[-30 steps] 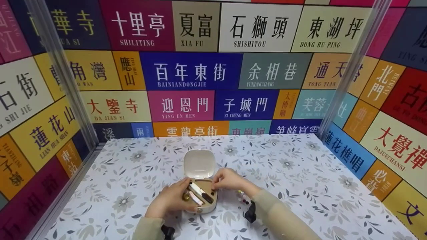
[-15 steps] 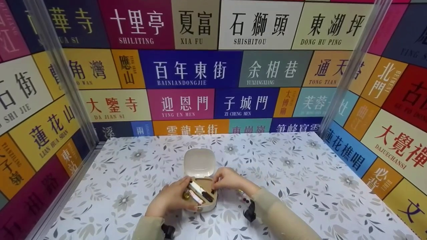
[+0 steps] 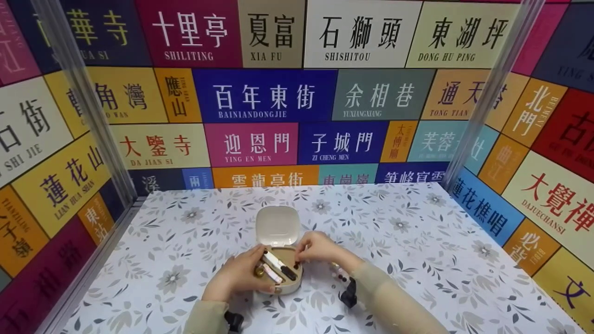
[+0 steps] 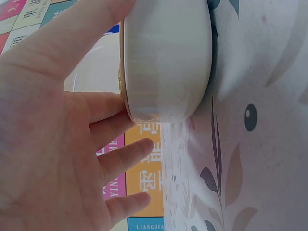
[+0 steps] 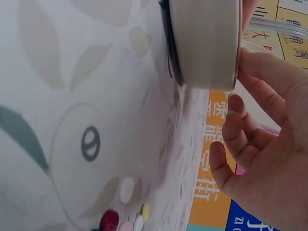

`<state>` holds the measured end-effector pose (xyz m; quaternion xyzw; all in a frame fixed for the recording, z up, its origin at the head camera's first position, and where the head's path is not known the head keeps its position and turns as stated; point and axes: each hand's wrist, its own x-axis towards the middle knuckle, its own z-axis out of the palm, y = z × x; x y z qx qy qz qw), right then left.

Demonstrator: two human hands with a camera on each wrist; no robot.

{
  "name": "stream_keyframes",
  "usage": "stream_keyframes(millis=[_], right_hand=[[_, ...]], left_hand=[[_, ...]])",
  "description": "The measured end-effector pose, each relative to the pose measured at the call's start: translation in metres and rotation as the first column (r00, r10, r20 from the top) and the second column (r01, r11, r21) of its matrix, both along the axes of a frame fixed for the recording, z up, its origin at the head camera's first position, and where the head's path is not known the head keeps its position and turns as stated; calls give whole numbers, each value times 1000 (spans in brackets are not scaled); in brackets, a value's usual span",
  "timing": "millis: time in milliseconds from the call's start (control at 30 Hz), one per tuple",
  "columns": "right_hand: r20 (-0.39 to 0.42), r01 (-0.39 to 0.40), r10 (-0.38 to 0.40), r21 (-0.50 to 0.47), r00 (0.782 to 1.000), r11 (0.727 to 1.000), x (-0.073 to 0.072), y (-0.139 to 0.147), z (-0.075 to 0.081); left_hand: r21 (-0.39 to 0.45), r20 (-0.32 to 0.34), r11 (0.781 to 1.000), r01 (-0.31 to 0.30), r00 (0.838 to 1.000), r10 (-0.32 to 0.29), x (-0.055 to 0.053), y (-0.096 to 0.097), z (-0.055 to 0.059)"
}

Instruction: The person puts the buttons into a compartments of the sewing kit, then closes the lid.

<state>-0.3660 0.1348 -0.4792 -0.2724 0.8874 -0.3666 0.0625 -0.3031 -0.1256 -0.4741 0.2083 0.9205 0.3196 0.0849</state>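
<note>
A small white case (image 3: pixel 290 288) with rounded corners sits on the table, its hinged lid (image 3: pixel 277 226) raised at the back. Inside lie a white tube with a black cap (image 3: pixel 280 263), a pinkish-white tube (image 3: pixel 272 273) and a small gold round piece (image 3: pixel 259 271). My left hand (image 3: pixel 239 273) grips the case's left side, thumb at the front and fingers toward the back. My right hand (image 3: pixel 318 248) is at the right rim with its fingers bent. A small dark piece (image 3: pixel 296 266) shows just below its fingertips; I cannot tell if they pinch it.
Several small coloured oval pieces lie right of the case, partly behind the right forearm, among them a white one (image 5: pixel 126 190) and a dark red one (image 5: pixel 109 220). The tabletop (image 3: pixel 185 241) has a floral print. Panels with printed signs (image 3: pixel 264 95) enclose the back and sides.
</note>
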Motion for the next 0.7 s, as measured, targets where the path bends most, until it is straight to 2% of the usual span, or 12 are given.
stream_keyframes(millis=[200, 367, 600, 700], right_hand=[[18, 32, -31, -57, 999, 998, -3, 17, 7], [-12, 55, -55, -45, 998, 997, -10, 39, 9], [7, 111, -111, -54, 994, 992, -18, 73, 2], [16, 144, -143, -65, 990, 987, -21, 85, -2]], left_hand=[[27, 14, 1000, -10, 1000, 10, 0, 0, 1], [25, 19, 1000, -15, 1000, 14, -2, 1, 0], [22, 43, 1000, -19, 999, 18, -4, 1, -2], [14, 32, 1000, -12, 999, 12, -4, 1, -2]])
